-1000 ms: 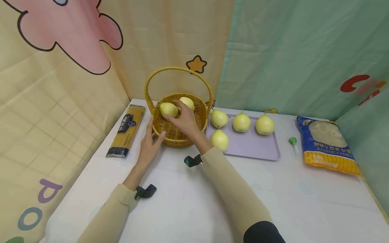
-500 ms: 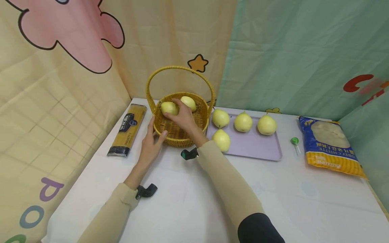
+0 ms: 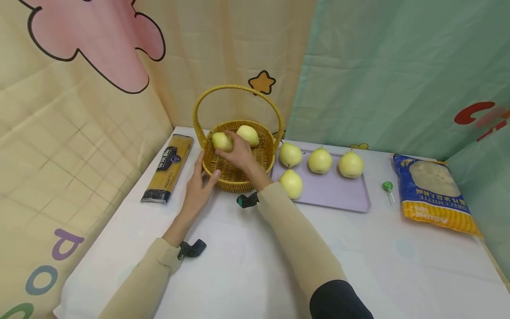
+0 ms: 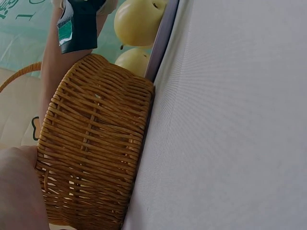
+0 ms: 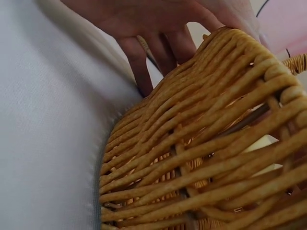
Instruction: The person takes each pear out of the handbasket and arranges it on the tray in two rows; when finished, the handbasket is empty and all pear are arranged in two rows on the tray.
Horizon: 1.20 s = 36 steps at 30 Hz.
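Fingers of your right hand (image 3: 240, 153) pinch the pear (image 3: 222, 141) at their ten o'clock; your left hand (image 3: 197, 188), spread, touches the wicker basket (image 3: 232, 185) at eight o'clock.

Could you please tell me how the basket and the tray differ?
The basket is golden-brown and woven; the tray is plain pale purple. The basket has deep walls and a tall arched handle; the tray is shallow, with none visible. Two pears are inside the basket, four on the tray. Both hold pears and rest on the white table.
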Each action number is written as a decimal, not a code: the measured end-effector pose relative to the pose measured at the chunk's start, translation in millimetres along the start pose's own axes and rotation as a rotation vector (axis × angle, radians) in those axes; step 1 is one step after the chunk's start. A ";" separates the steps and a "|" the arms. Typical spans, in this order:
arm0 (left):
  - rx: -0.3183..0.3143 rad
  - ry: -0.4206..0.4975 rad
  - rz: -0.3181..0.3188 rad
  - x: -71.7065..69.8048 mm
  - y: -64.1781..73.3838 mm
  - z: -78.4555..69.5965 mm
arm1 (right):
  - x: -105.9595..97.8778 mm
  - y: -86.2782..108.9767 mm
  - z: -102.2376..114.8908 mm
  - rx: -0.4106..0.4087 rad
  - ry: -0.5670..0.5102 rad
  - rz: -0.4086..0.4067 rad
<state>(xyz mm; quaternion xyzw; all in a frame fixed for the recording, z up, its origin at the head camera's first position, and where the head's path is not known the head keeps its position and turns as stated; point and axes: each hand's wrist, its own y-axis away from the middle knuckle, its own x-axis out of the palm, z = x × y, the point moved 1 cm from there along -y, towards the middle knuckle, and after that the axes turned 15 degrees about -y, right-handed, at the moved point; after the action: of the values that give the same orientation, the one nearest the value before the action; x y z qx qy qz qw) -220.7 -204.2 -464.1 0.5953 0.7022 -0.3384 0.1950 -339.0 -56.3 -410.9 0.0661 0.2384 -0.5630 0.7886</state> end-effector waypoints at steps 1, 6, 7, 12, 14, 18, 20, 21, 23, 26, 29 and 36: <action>0.000 0.000 0.002 -0.2 -0.1 -0.3 | 0.1 0.0 0.2 -0.003 0.002 0.004; 0.002 -0.001 0.002 -0.7 -0.3 -1.2 | 1.0 -0.6 -0.4 -0.026 0.034 0.026; 0.001 -0.001 0.002 -1.1 0.1 -1.1 | 1.4 -0.7 -0.3 -0.032 0.040 0.033; -0.001 0.005 0.004 -1.4 1.0 -0.2 | 3.5 -1.0 -0.4 -0.043 0.088 0.055; -0.002 0.005 0.005 -1.3 1.4 0.4 | 4.7 -1.2 -0.8 -0.042 0.108 0.064; -0.001 0.003 0.001 -1.2 1.7 1.5 | 6.8 -2.0 -1.6 -0.040 0.132 0.077; 0.004 0.005 -0.001 -1.0 1.2 1.5 | 6.8 -2.1 -1.6 -0.041 0.132 0.074; 0.008 0.005 -0.002 -0.8 1.0 1.4 | 6.5 -2.0 -1.5 -0.041 0.129 0.072; 0.011 0.006 0.000 -0.5 0.3 0.5 | 5.7 -1.4 -1.6 -0.036 0.116 0.066; 0.013 0.006 0.001 -0.1 -0.6 0.1 | 5.0 -0.6 -1.4 -0.026 0.100 0.059; 0.009 0.002 0.001 -0.3 -0.5 0.0 | 4.8 -0.2 -0.9 -0.021 0.087 0.059; 0.007 0.006 -0.001 -0.8 1.2 0.1 | 4.9 0.5 0.0 -0.014 0.092 0.083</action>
<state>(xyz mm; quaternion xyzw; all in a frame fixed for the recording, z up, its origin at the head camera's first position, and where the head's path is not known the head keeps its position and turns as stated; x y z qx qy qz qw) -219.4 -204.8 -463.9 0.5966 0.7020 -0.3390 0.1906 -337.2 -60.3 -413.3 0.0964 0.2752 -0.5244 0.8000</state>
